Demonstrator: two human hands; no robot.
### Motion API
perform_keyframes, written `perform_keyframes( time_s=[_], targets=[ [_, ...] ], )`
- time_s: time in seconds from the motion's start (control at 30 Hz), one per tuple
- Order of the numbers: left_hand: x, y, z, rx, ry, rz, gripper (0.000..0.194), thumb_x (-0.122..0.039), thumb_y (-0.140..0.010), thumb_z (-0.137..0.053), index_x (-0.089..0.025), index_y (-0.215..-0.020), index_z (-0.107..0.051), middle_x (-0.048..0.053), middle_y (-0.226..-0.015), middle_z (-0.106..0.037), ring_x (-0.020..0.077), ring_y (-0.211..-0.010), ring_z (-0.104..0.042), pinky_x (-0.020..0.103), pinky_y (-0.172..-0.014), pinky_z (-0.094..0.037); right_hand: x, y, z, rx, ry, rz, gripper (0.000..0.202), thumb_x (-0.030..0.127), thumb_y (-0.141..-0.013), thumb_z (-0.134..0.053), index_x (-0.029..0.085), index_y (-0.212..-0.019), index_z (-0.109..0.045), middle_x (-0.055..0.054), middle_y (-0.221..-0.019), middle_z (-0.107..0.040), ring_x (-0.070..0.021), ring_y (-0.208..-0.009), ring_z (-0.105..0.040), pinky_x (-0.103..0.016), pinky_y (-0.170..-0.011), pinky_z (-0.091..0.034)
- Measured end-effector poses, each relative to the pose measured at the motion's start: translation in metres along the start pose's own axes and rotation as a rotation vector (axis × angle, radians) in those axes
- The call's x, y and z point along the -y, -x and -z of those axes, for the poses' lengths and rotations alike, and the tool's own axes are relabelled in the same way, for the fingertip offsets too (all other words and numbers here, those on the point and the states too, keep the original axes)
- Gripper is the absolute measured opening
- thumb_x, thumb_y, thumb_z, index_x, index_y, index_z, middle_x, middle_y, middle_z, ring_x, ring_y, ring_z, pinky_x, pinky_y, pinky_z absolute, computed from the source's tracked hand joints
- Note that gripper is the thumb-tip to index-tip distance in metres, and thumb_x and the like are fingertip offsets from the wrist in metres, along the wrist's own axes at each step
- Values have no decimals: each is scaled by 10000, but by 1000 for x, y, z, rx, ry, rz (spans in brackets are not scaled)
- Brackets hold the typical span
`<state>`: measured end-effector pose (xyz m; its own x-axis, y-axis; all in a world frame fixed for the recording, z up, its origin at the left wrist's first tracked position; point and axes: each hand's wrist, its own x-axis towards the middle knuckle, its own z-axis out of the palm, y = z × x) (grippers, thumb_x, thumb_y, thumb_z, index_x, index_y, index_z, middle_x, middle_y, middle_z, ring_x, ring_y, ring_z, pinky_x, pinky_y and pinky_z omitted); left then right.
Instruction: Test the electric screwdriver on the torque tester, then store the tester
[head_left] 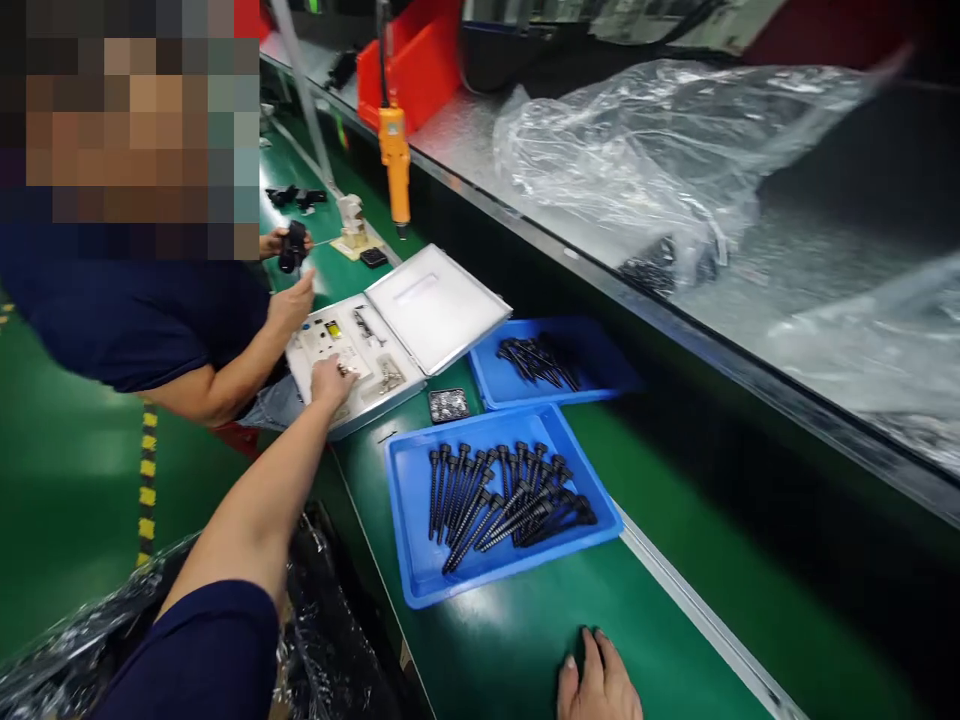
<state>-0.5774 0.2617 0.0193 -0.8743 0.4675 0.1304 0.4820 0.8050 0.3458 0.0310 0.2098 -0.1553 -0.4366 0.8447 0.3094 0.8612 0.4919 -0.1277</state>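
My left hand (331,384) reaches far out into an open white case (442,310) with a foam insert. Its fingers are closed over the insert, and what they pinch is too small to make out. Small metal parts (388,375) and a yellow piece (333,328) lie in the insert. My right hand (600,688) rests on the green bench (517,640) near the front, palm down, holding nothing. Between my hands stands a blue tray (401,500) with many black ribbed rods with knobbed ends (480,500).
A small dish of metal bits (448,404) sits beside the case. Behind it, a second blue tray (611,378) carries more black rods. An orange electric screwdriver (394,165) hangs above the bench. At left, a co-worker's hand (291,305) is near a black part (293,246). Plastic bags (637,140) lie on the shelf.
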Motion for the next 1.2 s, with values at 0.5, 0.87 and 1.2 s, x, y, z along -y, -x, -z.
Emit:
perform_keyframes(
  time_s=[0.5,0.87,1.2],
  targets=[
    [-3,259,-3,20,170,-209,428,-413,-821,-524,-239,-1211,-549,138,-1213,-553,293,-1248,-494,426,-1114,-389,22,3,3,116,-167,-203,454,298,-939,-360,117,-1315,-538,-181,-1344,-514,-310,-1259,-442,-475,-1039,-343],
    [-118,203,-9,292,-93,-439,685,-445,-768,-656,-118,-1348,-492,222,-1454,-426,375,-1372,-367,479,-1152,-275,-50,19,18,246,-195,204,451,282,-957,-381,175,-1375,-513,-84,-1451,-486,-223,-1310,-452,-395,-1097,-322],
    [-87,190,-26,303,-195,-47,525,-278,-763,-652,-219,-1275,-553,170,-1347,-526,411,-1284,-399,529,-969,-427,-46,20,25,269,-286,160,446,257,-954,-378,122,-1352,-529,-107,-1447,-489,-219,-1331,-438,-386,-1139,-293]
  ],
)
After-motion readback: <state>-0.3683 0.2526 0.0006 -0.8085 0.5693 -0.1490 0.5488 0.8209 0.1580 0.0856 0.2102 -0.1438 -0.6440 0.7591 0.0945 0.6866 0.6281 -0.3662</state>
